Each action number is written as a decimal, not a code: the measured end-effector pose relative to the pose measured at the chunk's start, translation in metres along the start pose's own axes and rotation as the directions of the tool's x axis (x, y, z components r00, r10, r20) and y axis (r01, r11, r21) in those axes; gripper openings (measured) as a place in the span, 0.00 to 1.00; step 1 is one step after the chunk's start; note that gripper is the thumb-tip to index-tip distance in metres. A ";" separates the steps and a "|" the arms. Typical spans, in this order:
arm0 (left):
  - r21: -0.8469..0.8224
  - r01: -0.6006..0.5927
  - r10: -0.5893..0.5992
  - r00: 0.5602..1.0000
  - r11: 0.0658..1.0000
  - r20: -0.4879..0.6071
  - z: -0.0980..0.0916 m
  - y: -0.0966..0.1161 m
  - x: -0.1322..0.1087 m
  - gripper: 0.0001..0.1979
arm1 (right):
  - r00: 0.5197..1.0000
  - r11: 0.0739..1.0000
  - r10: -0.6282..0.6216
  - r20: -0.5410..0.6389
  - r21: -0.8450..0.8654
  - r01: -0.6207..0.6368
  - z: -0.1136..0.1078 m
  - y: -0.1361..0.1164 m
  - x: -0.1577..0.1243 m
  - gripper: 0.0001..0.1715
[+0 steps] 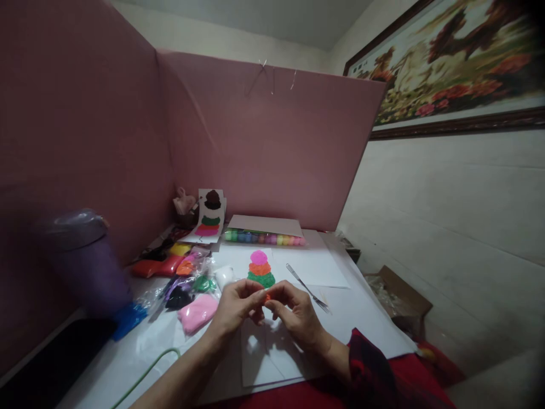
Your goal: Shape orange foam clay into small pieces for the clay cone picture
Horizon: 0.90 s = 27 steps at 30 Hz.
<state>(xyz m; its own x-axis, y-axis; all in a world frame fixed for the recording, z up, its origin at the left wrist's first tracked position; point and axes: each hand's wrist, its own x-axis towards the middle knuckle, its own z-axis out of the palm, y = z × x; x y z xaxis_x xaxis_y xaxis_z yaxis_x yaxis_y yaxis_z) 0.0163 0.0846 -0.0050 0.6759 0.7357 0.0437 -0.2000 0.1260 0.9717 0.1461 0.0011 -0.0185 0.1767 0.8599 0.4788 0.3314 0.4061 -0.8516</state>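
Observation:
Both hands meet over a white sheet (255, 363) near the table's front. Between their fingertips is a small bit of orange modelling clay (267, 298), mostly hidden by the fingers. My left hand (240, 304) pinches it from one side, and my right hand (296, 312) from the other. Just beyond the fingers, flattened pink clay (259, 257), orange clay (260, 268) and green clay (261, 278) form a stack that widens toward me. A metal fork (307, 287) lies at an angle to the right of the stack.
Bagged clay, including a pink pack (198, 312), crowds the left side beside a purple tumbler (91, 261). A coloured card (209, 218) leans at the back left, near a tray of many-coloured pieces (264, 237). A cardboard box (400, 295) stands beyond the right edge.

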 end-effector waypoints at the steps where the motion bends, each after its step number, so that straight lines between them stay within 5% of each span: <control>1: 0.022 0.011 -0.011 1.000 1.000 -0.008 0.000 0.000 0.000 0.17 | 1.000 1.000 -0.004 0.003 -0.021 0.004 0.000 0.000 0.000 0.04; 7: 0.046 0.060 -0.060 0.998 0.997 0.012 0.003 0.001 0.000 0.17 | 0.999 0.998 0.032 0.019 -0.056 -0.031 -0.004 -0.003 0.001 0.03; 11: -0.120 0.135 -0.133 0.991 0.984 0.024 0.001 0.000 0.004 0.14 | 0.986 0.962 0.165 0.023 0.218 -0.166 -0.003 0.001 0.006 0.09; 15: -0.241 0.117 -0.141 0.986 0.964 -0.085 -0.001 0.003 0.005 0.13 | 0.958 0.842 0.286 -0.006 0.479 -0.249 -0.001 0.005 0.012 0.12; 20: -0.229 0.081 -0.109 0.988 0.970 -0.111 -0.002 0.005 0.004 0.13 | 0.962 0.873 0.266 -0.064 0.439 -0.212 0.000 0.003 0.014 0.12; 27: -0.083 0.046 -0.049 0.998 0.995 -0.032 -0.009 -0.007 0.011 0.18 | 0.988 0.927 0.151 0.026 0.344 -0.150 0.002 0.002 0.005 0.09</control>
<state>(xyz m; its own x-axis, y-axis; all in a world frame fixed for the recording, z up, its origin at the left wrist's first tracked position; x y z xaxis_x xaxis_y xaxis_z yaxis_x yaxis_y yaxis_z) 0.0184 0.0977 -0.0135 0.6619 0.7495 -0.0116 -0.2264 0.2147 0.9501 0.1453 0.0066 -0.0182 0.2008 0.9190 0.3392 -0.0384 0.3534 -0.9347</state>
